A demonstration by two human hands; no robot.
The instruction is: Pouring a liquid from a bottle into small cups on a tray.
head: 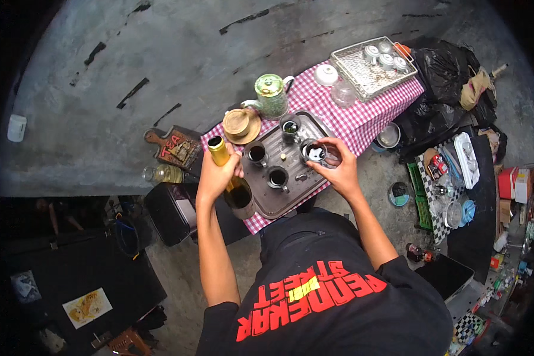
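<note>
My left hand [224, 171] grips the neck of a dark glass bottle [239, 196] with yellow foil and an uncovered mouth. The bottle leans over the left edge of a dark serving tray [267, 200]. My right hand [338, 164] holds a glass cup [313, 151] by its sides above the tray's right part; a little dark liquid shows inside. Three other glass cups with dark contents stand on the tray: a left cup [256, 153], a front cup [277, 177] and a back cup [290, 127]. Between them lies a small cork-coloured piece [283, 156].
A green enamel teapot [271, 95] and a wooden cup on a saucer [238, 123] stand behind the tray on a checked tablecloth [360, 124]. Farther right is a wire basket [360, 82] holding white cups. A wooden sign [171, 147] leans left; black bags [440, 75] lie right.
</note>
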